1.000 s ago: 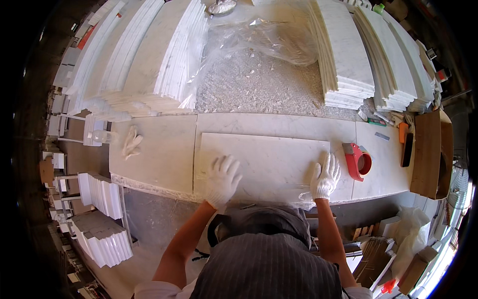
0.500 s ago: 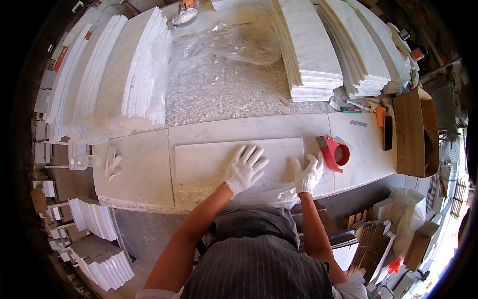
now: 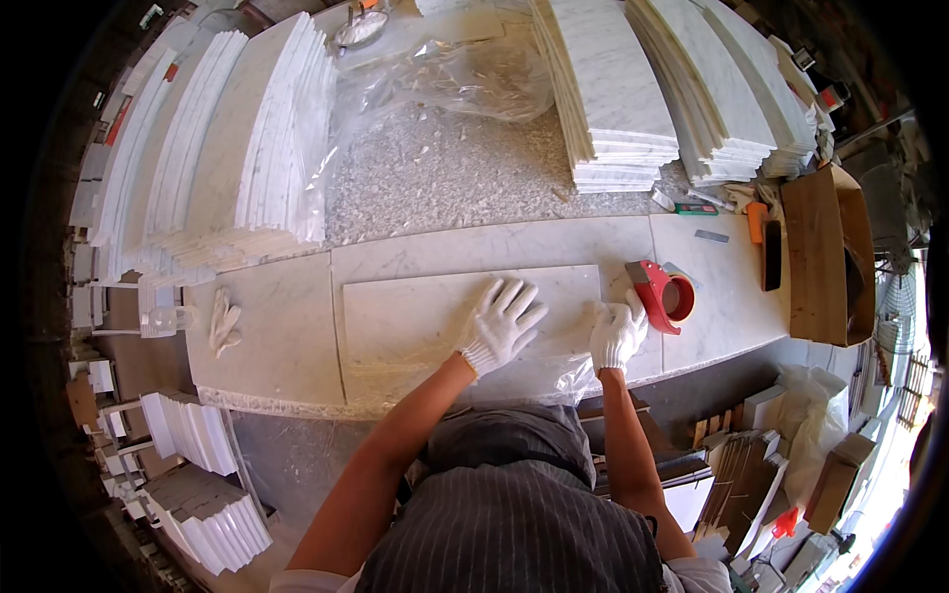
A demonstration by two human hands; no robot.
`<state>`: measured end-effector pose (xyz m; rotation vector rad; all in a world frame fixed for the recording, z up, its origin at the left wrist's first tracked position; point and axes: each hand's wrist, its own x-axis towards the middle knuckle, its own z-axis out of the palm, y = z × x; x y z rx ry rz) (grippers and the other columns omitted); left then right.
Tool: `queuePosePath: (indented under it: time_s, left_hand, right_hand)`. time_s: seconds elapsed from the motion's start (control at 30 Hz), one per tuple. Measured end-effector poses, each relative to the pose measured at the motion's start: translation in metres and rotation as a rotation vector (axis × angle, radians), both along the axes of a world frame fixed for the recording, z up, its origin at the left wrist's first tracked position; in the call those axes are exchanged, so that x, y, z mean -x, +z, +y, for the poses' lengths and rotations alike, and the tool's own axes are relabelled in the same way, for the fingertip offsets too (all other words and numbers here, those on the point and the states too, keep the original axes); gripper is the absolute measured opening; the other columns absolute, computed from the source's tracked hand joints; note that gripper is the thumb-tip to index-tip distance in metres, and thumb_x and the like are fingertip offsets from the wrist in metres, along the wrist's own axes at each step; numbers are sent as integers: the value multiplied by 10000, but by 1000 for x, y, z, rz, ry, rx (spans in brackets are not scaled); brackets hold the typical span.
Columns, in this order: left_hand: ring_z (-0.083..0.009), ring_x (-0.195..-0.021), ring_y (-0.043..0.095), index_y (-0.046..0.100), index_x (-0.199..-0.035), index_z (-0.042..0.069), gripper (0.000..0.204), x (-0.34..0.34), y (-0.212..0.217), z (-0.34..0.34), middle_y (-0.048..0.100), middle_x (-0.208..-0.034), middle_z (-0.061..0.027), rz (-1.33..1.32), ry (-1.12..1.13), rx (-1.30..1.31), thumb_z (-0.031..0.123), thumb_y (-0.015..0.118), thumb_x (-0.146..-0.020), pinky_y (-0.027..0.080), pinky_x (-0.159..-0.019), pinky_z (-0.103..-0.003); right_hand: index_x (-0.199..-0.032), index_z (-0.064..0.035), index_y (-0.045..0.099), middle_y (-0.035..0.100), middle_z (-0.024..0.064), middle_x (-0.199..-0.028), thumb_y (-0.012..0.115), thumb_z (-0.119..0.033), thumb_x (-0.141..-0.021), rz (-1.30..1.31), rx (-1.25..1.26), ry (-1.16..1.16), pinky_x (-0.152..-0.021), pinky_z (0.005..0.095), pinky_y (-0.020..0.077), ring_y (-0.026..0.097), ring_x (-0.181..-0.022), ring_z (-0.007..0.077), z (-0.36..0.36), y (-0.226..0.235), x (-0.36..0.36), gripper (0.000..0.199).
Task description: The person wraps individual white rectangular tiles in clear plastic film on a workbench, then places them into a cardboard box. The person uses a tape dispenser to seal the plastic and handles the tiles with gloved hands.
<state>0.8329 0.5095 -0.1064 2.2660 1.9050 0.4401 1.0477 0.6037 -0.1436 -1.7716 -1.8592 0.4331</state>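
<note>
While your left hand (image 3: 502,324) lies with fingers spread, gripping nothing, on the slab (image 3: 410,308) lengthwise along the bench (image 3: 272,306), your right hand (image 3: 620,334) bends beside its right end; its hold I cannot tell.

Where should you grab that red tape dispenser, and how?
I'd grip the tape dispenser by its long red body, coming from the left, where the right hand is. It lies on its side, so that long edge faces the hand, while the round part is on the far side.
</note>
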Motion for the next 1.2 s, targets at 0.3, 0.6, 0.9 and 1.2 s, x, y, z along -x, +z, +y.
queuePosePath:
  time_s: [0.3, 0.6, 0.9, 1.2]
  left_hand:
    - [-300, -1380, 432, 643, -1296, 196, 425, -5, -1, 1, 529, -1438, -102, 14, 8, 5, 374, 656, -910, 286, -1180, -530]
    - [-302, -1366, 439, 649, -1280, 189, 428, -3, 0, 1, 536, -1430, -104, 42, 11, -2, 364, 650, -889, 292, -1178, -517]
    - [-289, -1339, 481, 681, -1224, 152, 389, -1, -4, 3, 590, -1382, -108, 16, -3, -27, 355, 615, -898, 306, -1177, -512]
    - [-264, -1338, 469, 636, -1278, 167, 407, 69, 4, -33, 562, -1400, -63, 91, 131, -69, 374, 618, -928, 309, -1168, -497]
  right_hand:
    - [-896, -53, 688, 580, 158, -1376, 752, -197, -826, -39, 15, 17, -1071, 483, 370, 502, -1253, 387, 3, 9, -1, 172]
    - [-1275, -49, 607, 553, 172, -1389, 769, -161, -837, -23, -342, 234, -1060, 530, 403, 497, -1276, 405, -28, 74, 36, 480]
    - [-1352, -76, 592, 585, 166, -1375, 656, -203, -921, 40, -83, 775, -1110, 499, 391, 530, -1297, 378, -43, 61, 53, 454]
    - [-1519, -89, 447, 392, 152, -1591, 493, -369, -1014, -289, 65, 548, -1219, 503, 223, 342, -1475, 354, -7, 20, -1, 580]
